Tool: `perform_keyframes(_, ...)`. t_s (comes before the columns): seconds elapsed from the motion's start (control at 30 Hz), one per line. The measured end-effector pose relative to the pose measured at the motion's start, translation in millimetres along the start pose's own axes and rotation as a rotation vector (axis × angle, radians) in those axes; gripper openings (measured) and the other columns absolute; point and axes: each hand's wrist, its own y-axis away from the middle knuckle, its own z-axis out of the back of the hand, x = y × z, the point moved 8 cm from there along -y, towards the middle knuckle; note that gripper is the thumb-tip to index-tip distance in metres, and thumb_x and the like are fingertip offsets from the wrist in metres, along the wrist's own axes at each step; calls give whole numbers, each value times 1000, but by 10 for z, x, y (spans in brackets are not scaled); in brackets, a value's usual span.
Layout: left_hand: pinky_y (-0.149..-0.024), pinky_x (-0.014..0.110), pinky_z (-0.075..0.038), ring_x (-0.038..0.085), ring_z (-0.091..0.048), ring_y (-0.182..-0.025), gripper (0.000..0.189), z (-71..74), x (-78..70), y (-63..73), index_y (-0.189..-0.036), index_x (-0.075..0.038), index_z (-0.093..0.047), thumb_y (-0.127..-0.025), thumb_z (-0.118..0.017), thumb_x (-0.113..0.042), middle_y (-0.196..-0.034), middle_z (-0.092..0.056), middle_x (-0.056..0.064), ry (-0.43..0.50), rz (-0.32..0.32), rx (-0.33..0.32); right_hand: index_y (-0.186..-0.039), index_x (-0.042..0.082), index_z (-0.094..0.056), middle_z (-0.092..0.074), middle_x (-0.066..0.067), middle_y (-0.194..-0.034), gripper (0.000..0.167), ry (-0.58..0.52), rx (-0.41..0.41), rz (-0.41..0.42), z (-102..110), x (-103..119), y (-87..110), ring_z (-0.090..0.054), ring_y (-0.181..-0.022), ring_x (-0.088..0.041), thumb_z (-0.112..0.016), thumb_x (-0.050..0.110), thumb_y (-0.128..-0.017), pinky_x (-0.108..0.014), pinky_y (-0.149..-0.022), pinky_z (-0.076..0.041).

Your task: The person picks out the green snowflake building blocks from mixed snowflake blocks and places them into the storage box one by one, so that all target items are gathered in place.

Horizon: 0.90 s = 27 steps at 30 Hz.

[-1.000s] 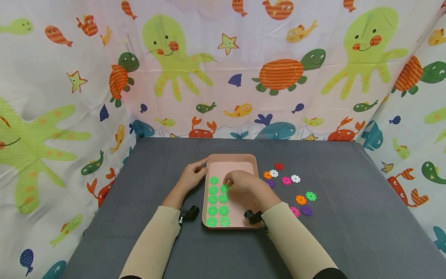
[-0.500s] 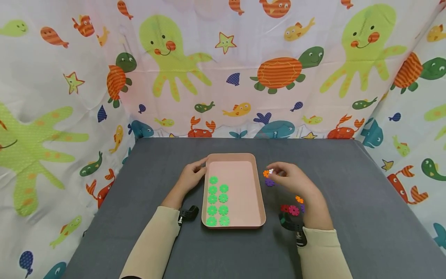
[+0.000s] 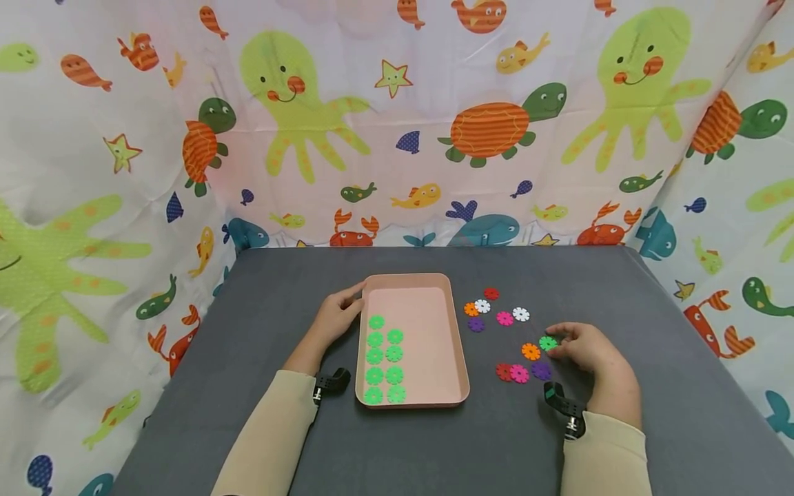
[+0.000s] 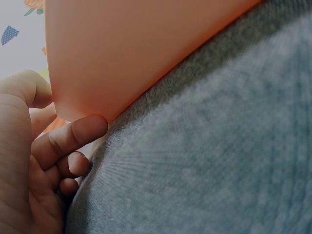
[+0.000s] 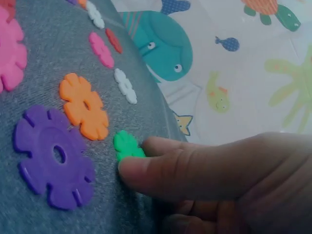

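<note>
A pink tray (image 3: 428, 344) on the table carries two columns of green notched plastic discs (image 3: 375, 356) along its left side. My left hand (image 3: 331, 320) holds the tray's left edge near the far corner; in the left wrist view its fingertips (image 4: 90, 127) sit against the tray wall (image 4: 117, 53). To the right of the tray, my right hand (image 3: 586, 348) pinches a green snowflake disc (image 5: 126, 145) between thumb and finger, at table level. Close by lie a purple disc (image 5: 56, 156) and an orange disc (image 5: 84, 107).
Beside the tray's far right lie red (image 3: 491, 293), white (image 3: 521, 314), pink (image 3: 505, 318), orange (image 3: 471, 309) and purple (image 3: 475, 324) discs. A red disc (image 3: 504, 372) and a pink disc (image 3: 520, 374) lie nearer. A patterned curtain (image 3: 397, 124) surrounds the grey table (image 3: 285, 275).
My right hand has left the tray, passed over the scattered discs and moved right to the loose green disc, which it now pinches. My left hand stays at the tray edge.
</note>
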Motion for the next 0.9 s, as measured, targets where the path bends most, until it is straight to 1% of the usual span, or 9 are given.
perform_keyframes(0.13,-59,32,-37,20,-44,-56,45,13,-18,14,-147,-25,-60,-103,-63,-24,-61,-46,3,-3,-2,-6,-126,-6,-64,-51,-8,-81,43,29,-34,25,-1,11,-30,-48,-76,-26,-76,15,-90,-38,-65,-36)
perform_keyframes(0.27,-59,32,-36,19,-43,-56,45,14,-40,15,-148,-23,-59,-103,-62,-23,-60,-45,3,-2,0,-3,-120,-5,-64,-55,-11,-90,41,72,-87,39,16,26,-71,-50,-85,-29,-78,20,-91,-39,-69,-39)
perform_keyframes(0.37,-59,33,-37,19,-44,-56,45,8,-46,10,-148,-22,-59,-103,-62,-21,-59,-47,3,-3,-1,-1,-121,-3,-63,-58,-13,-98,42,94,-125,49,24,27,-107,-52,-90,-30,-77,23,-92,-39,-71,-42)
perform_keyframes(0.53,-63,35,-38,21,-46,-59,45,-4,-46,-1,-148,-23,-59,-103,-62,-20,-60,-50,3,-1,10,10,-127,-2,-64,-63,-13,-98,43,105,-173,58,41,33,-137,-55,-88,-29,-74,25,-94,-37,-70,-43)
perform_keyframes(0.63,-65,36,-39,22,-47,-61,45,-8,-43,-2,-148,-24,-59,-103,-63,-21,-61,-52,4,1,18,11,-129,-2,-65,-67,-13,-99,44,47,-197,63,64,41,-126,-58,-88,-28,-74,25,-95,-36,-70,-45)
perform_keyframes(0.73,-65,36,-39,22,-47,-61,45,-5,-45,2,-148,-25,-59,-103,-63,-20,-62,-51,3,-1,21,7,-133,-2,-64,-72,-15,-106,47,-45,-218,80,96,107,-103,-65,-91,-27,-74,27,-96,-36,-75,-51)
perform_keyframes(0.8,-64,35,-38,20,-46,-59,45,-3,-41,6,-148,-24,-59,-103,-63,-20,-61,-50,3,-5,21,4,-136,-1,-63,-73,-15,-111,50,-110,-229,94,114,203,-82,-70,-94,-26,-74,28,-97,-40,-82,-54)
perform_keyframes(0.9,-62,33,-37,19,-43,-56,45,-3,-43,11,-147,-23,-60,-103,-63,-19,-60,-47,3,2,14,-1,-138,1,-62,-73,-16,-115,51,-174,-248,124,113,422,-33,-73,-100,-25,-73,30,-98,-46,-93,-54)
